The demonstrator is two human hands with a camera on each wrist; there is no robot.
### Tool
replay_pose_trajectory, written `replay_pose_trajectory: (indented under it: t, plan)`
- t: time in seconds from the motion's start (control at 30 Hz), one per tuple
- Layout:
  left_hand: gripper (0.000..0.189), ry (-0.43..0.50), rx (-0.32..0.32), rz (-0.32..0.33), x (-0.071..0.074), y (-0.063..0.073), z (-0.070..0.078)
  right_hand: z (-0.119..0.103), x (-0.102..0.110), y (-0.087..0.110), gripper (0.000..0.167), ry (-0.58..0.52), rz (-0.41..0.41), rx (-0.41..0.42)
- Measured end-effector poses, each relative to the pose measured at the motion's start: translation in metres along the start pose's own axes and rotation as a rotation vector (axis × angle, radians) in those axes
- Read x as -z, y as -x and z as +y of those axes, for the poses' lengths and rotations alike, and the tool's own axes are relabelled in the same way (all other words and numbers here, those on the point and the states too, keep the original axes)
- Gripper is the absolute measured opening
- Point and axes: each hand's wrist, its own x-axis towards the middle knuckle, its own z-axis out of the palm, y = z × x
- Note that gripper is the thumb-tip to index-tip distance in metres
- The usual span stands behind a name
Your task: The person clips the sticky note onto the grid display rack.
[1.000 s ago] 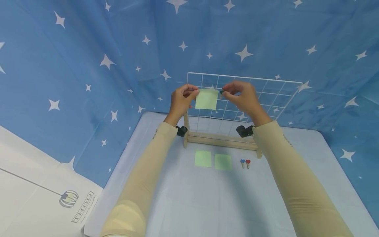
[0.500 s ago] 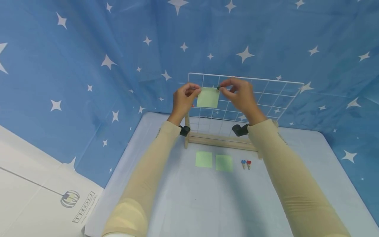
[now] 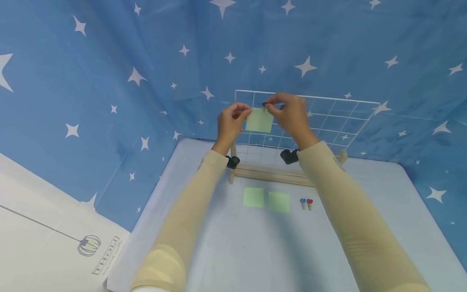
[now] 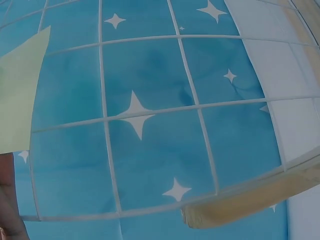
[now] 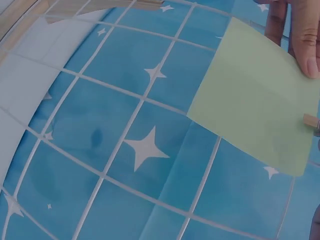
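My left hand (image 3: pixel 230 125) pinches the upper left corner of a pale green paper note (image 3: pixel 259 120), held up against a white wire grid (image 3: pixel 328 116). At the note's top edge, my right hand (image 3: pixel 290 113) pinches a small clothespin with a dark green top (image 3: pixel 264 104). In the right wrist view, the wooden tip of that clothespin (image 5: pixel 310 120) overlaps the edge of the note (image 5: pixel 255 95), with fingers (image 5: pixel 305 40) of my left hand at the corner. The left wrist view shows part of the note (image 4: pixel 20 95) and a bit of my left hand (image 4: pixel 10 210).
A wooden base (image 3: pixel 273 173) holds the grid upright on the white table (image 3: pixel 237 247). Before it lie two more green notes (image 3: pixel 253 197) and two small clothespins, one with a blue heart (image 3: pixel 303 201), one with a red heart (image 3: pixel 309 202). A blue star-patterned curtain (image 3: pixel 204 52) hangs behind.
My right hand has moved left with the clothespin, from beside the note's right corner onto its top edge. My left hand keeps its pinch on the note.
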Motion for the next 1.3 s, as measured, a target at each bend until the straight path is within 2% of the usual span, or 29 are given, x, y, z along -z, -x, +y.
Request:
replay_pose_trajectory:
  t: [0.13, 0.3, 0.47, 0.57, 0.67, 0.77, 0.9, 0.97, 1.03, 1.17, 1.3]
  plan:
    - [0.017, 0.008, 0.003, 0.007, -0.002, 0.000, -0.001, 0.000, -0.005, -0.003, 0.013, 0.036, 0.005, 0.036]
    - [0.019, 0.019, 0.008, 0.007, -0.003, -0.001, -0.002, 0.000, -0.008, -0.003, 0.015, 0.044, -0.019, 0.004]
    - [0.019, 0.024, -0.006, 0.020, -0.002, -0.001, -0.002, 0.000, -0.005, 0.002, 0.019, -0.071, -0.004, -0.039]
    - [0.017, 0.037, -0.009, 0.023, -0.002, 0.000, -0.003, 0.005, -0.002, 0.007, 0.022, -0.131, 0.053, -0.012]
    - [0.020, 0.048, -0.006, 0.017, -0.001, 0.001, -0.003, 0.013, 0.000, 0.011, 0.024, -0.167, 0.067, 0.008]
    - [0.023, 0.032, -0.031, 0.010, 0.001, 0.004, -0.004, 0.020, 0.003, 0.016, 0.026, -0.226, 0.037, 0.008]
    - [0.025, -0.053, -0.119, 0.021, 0.006, 0.011, -0.005, 0.027, 0.009, 0.022, 0.029, -0.339, -0.022, 0.000]
    - [0.027, -0.099, -0.144, 0.034, 0.009, 0.015, -0.006, 0.030, 0.012, 0.026, 0.032, -0.408, -0.057, -0.015]
    - [0.029, -0.118, -0.138, 0.040, 0.013, 0.019, -0.007, 0.031, 0.016, 0.030, 0.035, -0.451, -0.094, -0.041]
    - [0.031, -0.084, -0.099, 0.026, 0.019, 0.026, -0.010, 0.035, 0.022, 0.039, 0.039, -0.491, -0.158, -0.111]
    - [0.033, -0.026, -0.089, 0.006, 0.022, 0.033, -0.012, 0.040, 0.026, 0.047, 0.038, -0.504, -0.168, -0.137]
